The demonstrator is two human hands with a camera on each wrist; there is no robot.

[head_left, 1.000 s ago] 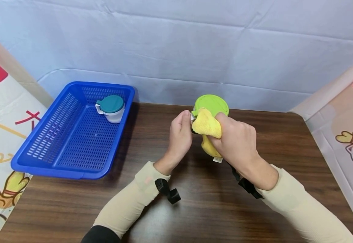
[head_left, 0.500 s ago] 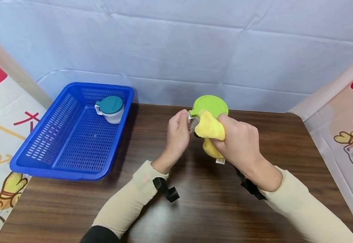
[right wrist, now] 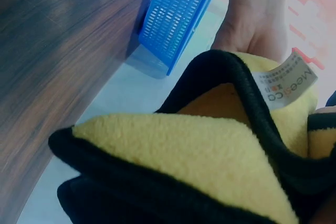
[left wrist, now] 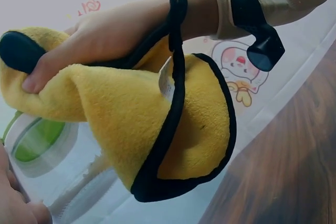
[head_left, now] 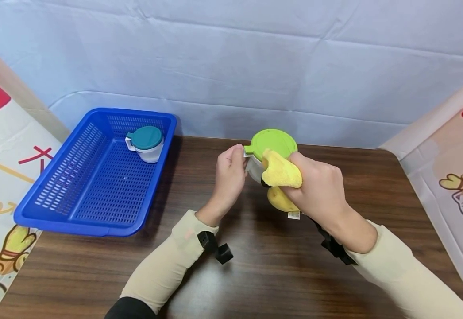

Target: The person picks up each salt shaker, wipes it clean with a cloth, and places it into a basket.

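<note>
In the head view my left hand (head_left: 231,177) holds a clear jar (head_left: 256,168) by its side handle, under the tab of its lime-green lid (head_left: 273,141). My right hand (head_left: 319,188) grips a bunched yellow cleaning cloth (head_left: 281,172) against the jar's near side, covering part of it. Black edging and a white label (right wrist: 283,80) show on the cloth in the right wrist view. The left wrist view has the cloth (left wrist: 126,119) hanging in folds below the right hand (left wrist: 115,38), with the jar's clear wall and green lid behind it. The cloth hides most of my right fingertips.
A blue plastic basket (head_left: 144,212) stands on the left of the brown wooden table (head_left: 255,274). Inside, at its back right corner, sits a white-handled jar with a teal lid (head_left: 146,137). A pale cloth backdrop (head_left: 231,66) rises behind the table's far edge.
The jar has shifted slightly left and toward me with my left hand. My right hand and the cloth have slid a little right and nearer, so more of the jar's wall shows.
</note>
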